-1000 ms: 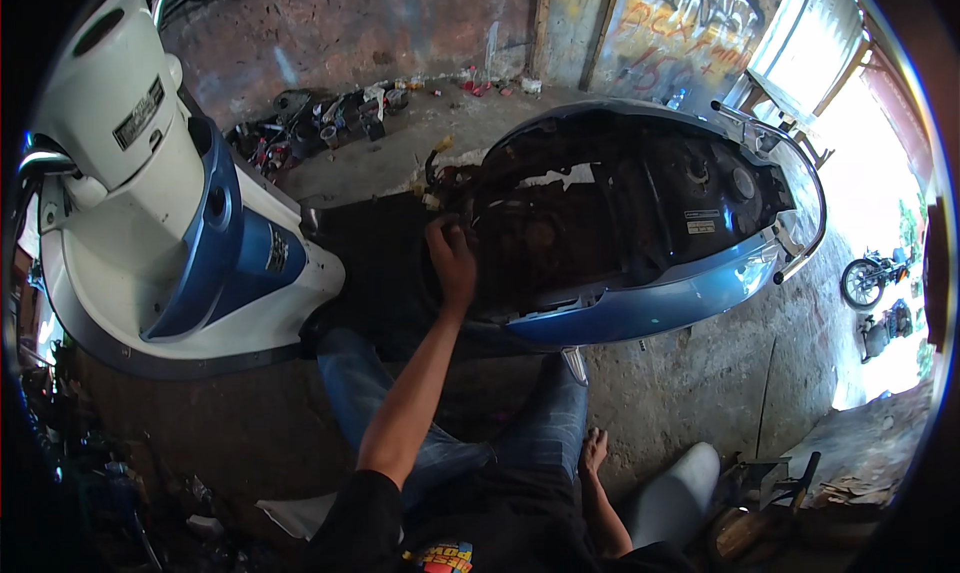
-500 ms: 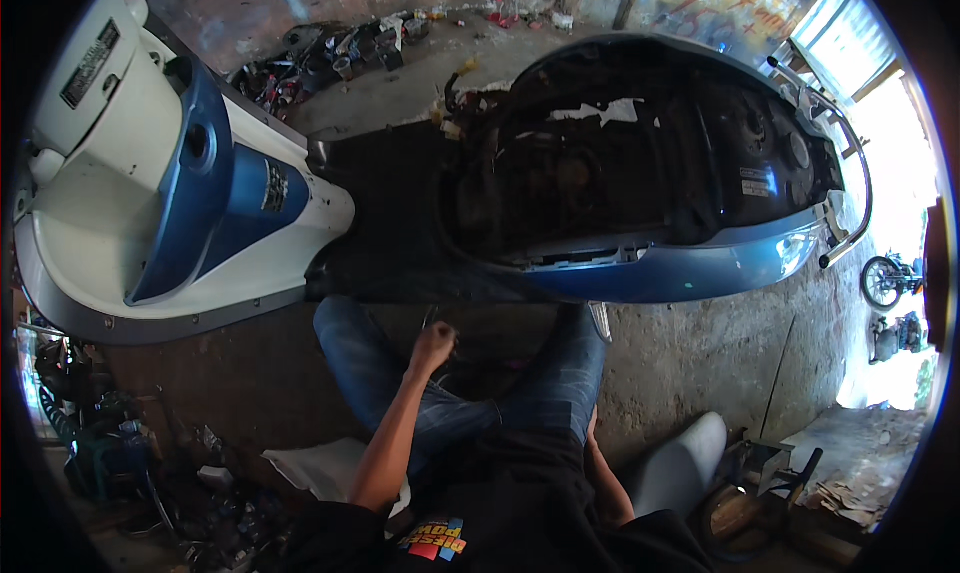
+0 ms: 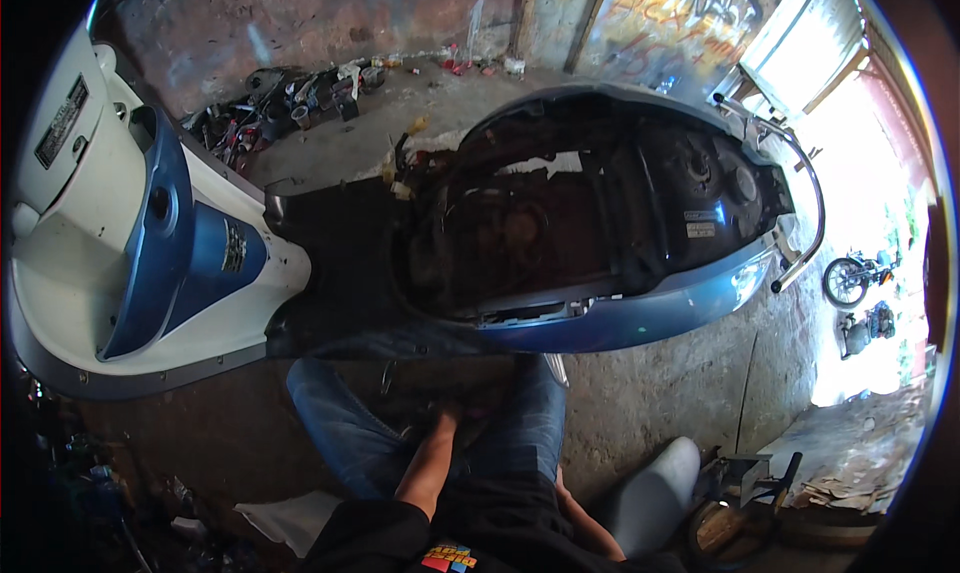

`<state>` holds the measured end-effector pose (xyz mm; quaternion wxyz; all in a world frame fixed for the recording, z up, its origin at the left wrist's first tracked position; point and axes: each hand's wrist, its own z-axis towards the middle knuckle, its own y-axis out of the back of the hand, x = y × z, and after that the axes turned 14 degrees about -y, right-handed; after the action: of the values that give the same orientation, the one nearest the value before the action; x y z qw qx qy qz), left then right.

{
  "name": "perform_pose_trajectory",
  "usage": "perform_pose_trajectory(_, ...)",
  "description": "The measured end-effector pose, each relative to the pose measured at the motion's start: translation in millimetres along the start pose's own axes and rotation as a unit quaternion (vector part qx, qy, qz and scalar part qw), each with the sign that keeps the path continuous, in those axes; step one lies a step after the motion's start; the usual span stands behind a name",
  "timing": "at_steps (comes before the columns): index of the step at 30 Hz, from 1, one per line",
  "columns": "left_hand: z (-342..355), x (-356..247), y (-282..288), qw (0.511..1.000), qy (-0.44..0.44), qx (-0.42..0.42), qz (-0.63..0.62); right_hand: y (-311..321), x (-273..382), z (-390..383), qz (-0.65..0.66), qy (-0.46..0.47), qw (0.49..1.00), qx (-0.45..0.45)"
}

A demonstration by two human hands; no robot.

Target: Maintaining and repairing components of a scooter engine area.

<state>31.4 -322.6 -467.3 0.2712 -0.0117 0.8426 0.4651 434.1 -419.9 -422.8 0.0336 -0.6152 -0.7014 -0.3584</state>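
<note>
A blue and white scooter [image 3: 420, 233] stands across the view in front of my knees. Its front shield [image 3: 60, 273] is at the left, and its open seat bay [image 3: 530, 223] faces up at the right. My left hand [image 3: 448, 413] hangs low between my legs, below the scooter's dark footboard [image 3: 330, 263]. Shadow covers its fingers, so I cannot tell whether it holds anything. Down beside my right thigh is my right hand [image 3: 561, 485], its fingers hidden. A metal stand-like piece [image 3: 556, 370] juts out under the scooter's near side.
A grey scooter seat [image 3: 660, 488] lies to my right, beside a metal-framed piece [image 3: 745, 493]. Loose parts [image 3: 270, 113] are heaped by the far wall, with more clutter [image 3: 110, 493] at lower left. A motorcycle [image 3: 850, 278] stands outside at the right.
My left hand has gone from a raised fist near my knee to lower between my legs. The view has shifted, so the scooter appears lower and further left. My right hand stays by the thigh.
</note>
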Motion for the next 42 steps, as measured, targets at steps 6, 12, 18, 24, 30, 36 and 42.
perform_pose_trajectory(6, 9, -1, -1, 0.996, -0.068, -0.025, 0.055, -6, 6, 6, -0.061, 0.026, 0.997, -0.028)
perform_pose_trajectory(12, -40, -41, 108, 0.998, 0.022, 0.061, 0.011, -27, -8, 0, -0.119, 0.025, 0.991, -0.052)
perform_pose_trajectory(18, -156, -88, 226, 0.996, 0.050, 0.056, 0.037, -52, -52, 18, -0.175, 0.031, 0.981, -0.074)
perform_pose_trajectory(24, -247, -111, 325, 0.997, 0.046, -0.036, -0.049, -61, -86, 77, -0.004, -0.024, 0.986, -0.168)
perform_pose_trajectory(30, -279, -159, 391, 0.975, 0.005, -0.188, -0.116, 46, 267, -213, 0.265, 0.343, 0.901, 0.010)
perform_pose_trajectory(36, -166, -181, 418, 0.894, -0.281, -0.304, -0.170, 102, 436, -372, 0.058, 0.345, 0.915, 0.201)
perform_pose_trajectory(42, -45, -170, 460, 0.846, -0.365, -0.306, -0.242, 94, 511, -361, -0.125, 0.559, 0.812, -0.111)
